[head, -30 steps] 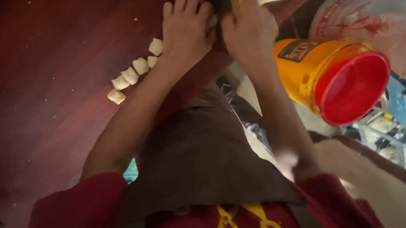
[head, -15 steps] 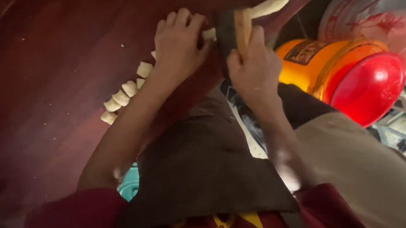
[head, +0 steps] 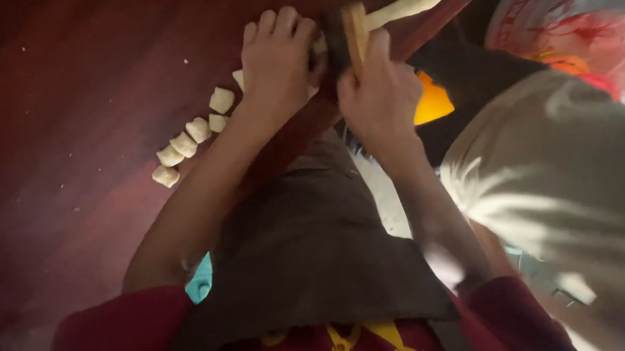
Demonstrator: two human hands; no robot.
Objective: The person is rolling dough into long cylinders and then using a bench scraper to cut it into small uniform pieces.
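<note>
Pale dough rope (head: 410, 4) lies on dark red wooden table (head: 75, 91). Left hand (head: 278, 60) flat, pressing rope end. Right hand (head: 381, 92) clenched around wooden-handled cutter (head: 350, 30). Cut pale dough pieces (head: 190, 137) line up beside left wrist.

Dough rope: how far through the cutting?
Done: a row of cut dough pieces lies on the dark red table. In hand: left hand presses on the dough rope while right hand grips a wooden-handled cutter at it. Left: the uncut length beyond the cutter.
</note>
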